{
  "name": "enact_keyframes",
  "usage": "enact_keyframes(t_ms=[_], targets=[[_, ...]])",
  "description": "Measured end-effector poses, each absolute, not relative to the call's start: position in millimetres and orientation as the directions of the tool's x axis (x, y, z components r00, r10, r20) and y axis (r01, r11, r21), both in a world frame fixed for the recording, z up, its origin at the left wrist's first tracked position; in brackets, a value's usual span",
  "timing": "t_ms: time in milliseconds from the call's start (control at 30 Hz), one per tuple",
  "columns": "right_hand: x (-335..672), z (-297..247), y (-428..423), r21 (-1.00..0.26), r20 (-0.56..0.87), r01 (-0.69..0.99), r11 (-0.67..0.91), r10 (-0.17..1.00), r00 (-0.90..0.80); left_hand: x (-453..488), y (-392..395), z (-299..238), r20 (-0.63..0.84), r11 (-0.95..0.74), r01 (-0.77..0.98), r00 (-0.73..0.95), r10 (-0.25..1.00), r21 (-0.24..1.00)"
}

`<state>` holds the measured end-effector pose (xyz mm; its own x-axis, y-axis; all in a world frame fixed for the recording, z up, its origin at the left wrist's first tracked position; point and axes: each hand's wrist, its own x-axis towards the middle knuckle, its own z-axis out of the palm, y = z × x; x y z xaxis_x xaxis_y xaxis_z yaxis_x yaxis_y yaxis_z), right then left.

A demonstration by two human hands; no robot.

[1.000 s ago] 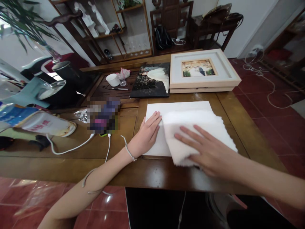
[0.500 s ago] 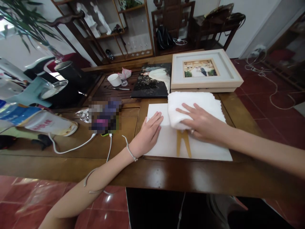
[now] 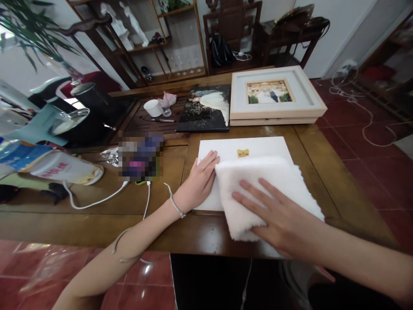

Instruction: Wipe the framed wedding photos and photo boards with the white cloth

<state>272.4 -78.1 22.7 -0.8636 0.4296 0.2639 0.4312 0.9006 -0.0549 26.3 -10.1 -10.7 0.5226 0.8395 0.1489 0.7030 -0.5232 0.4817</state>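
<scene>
A white panel [image 3: 206,144] lies flat on the wooden table, with a gold-coloured fitting [image 3: 243,153] showing near its top edge. Fingers outstretched, my left hand [image 3: 201,178] rests flat on the panel's left side. My right hand [image 3: 271,211] has its fingers spread over a fluffy white cloth [image 3: 258,176] and presses it down. The cloth covers most of the panel's lower and right part and hangs past its near edge. Whatever is beneath the cloth is hidden.
Behind the panel lie a dark photo panel [image 3: 206,110] and a light wooden picture frame [image 3: 277,112]. A white cup [image 3: 152,108] stands on a tea tray. To the left are a snack bag [image 3: 64,165], white cables [image 3: 93,206] and a black pot [image 3: 87,129].
My right hand has drawn the cloth toward me, from the panel's far part to its near edge. The fitting's top now shows and its two legs are covered. My left hand stays put.
</scene>
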Motion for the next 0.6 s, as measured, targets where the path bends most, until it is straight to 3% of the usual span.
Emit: enact_keyframes(t_ms=[167, 400, 600], targets=[[277, 25, -21, -0.049, 0.119, 0.512, 0.858, 0.514, -0.85, 27, -11, -11, 0.173, -0.524, 0.7, 0.51, 0.843, 0.486], [268, 31, 38, -0.071, 0.126, 0.613, 0.787, 0.617, -0.777, 27, -11, -12, 0.183, -0.523, 0.698, 0.504, 0.844, 0.489], [262, 28, 23, -0.05, 0.095, 0.659, 0.75, 0.66, -0.745, 26, -11, -12, 0.202, -0.544, 0.692, 0.516, 0.832, 0.475]])
